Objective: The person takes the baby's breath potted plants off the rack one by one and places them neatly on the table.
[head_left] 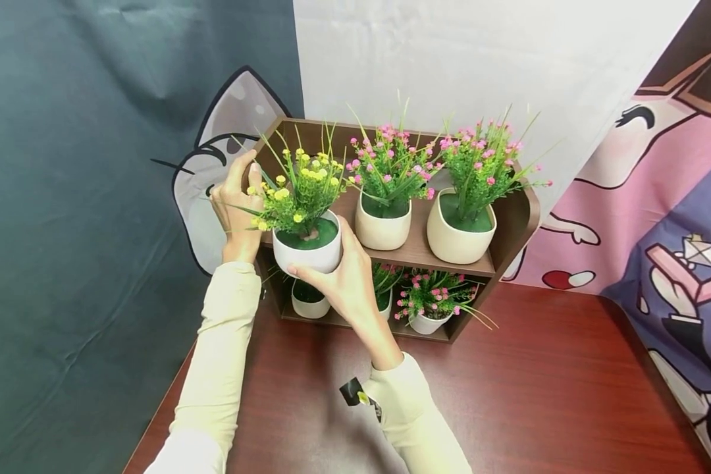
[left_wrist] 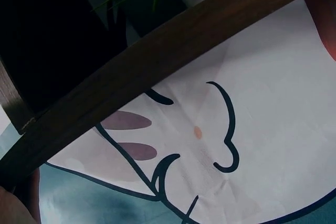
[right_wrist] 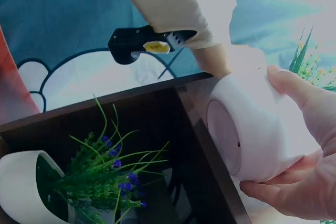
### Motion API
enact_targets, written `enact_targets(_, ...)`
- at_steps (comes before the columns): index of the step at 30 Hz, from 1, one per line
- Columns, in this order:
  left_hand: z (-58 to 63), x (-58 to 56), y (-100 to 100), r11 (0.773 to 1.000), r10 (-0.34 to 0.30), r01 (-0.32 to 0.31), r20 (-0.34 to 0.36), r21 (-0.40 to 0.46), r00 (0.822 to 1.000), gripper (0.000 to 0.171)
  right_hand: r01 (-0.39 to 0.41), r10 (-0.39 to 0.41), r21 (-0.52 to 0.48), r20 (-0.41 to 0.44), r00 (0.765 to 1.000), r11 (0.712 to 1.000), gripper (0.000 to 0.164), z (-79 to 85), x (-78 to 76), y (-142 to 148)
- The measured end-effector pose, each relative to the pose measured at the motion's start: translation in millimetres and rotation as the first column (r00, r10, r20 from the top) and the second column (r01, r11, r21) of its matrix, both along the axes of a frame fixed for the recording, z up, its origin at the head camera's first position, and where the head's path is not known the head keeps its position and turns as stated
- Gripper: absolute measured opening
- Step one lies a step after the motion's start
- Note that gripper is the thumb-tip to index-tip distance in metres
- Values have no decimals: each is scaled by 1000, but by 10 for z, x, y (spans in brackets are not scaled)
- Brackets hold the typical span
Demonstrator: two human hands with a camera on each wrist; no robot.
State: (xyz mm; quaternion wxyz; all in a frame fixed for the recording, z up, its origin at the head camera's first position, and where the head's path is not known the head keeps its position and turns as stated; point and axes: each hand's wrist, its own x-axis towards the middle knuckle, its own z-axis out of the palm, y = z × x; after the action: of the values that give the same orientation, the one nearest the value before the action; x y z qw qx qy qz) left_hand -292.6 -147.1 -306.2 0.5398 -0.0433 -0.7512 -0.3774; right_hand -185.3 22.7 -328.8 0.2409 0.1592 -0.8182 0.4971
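My right hand holds a potted plant with yellow flowers by its white pot, thumb across the front and fingers round the far side. In the right wrist view the pot's round base shows, right beside the edge of the upper board. My left hand grips the upper left side of the brown two-tier shelf; in the left wrist view only a bit of that hand shows, at the side panel. Yellow blooms and leaves partly cover the left fingers in the head view.
Two cream pots with pink flowers, a middle one and a right one, stand on the upper tier. Below are several white pots, one with pink flowers, one with blue-purple flowers. The shelf stands on a reddish-brown table against printed cloth.
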Motion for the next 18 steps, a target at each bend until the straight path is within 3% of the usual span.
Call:
enact_targets(9, 44, 16, -20, 1000, 12, -12, -14, 2, 1000, 25, 13, -13, 4, -21, 1000, 1000, 85, -95, 222, 4)
enact_targets(18, -7, -19, 5, 1000, -22, 23, -18, 22, 1000, 25, 93, -96, 95, 33, 995, 991, 97, -564, 522, 142)
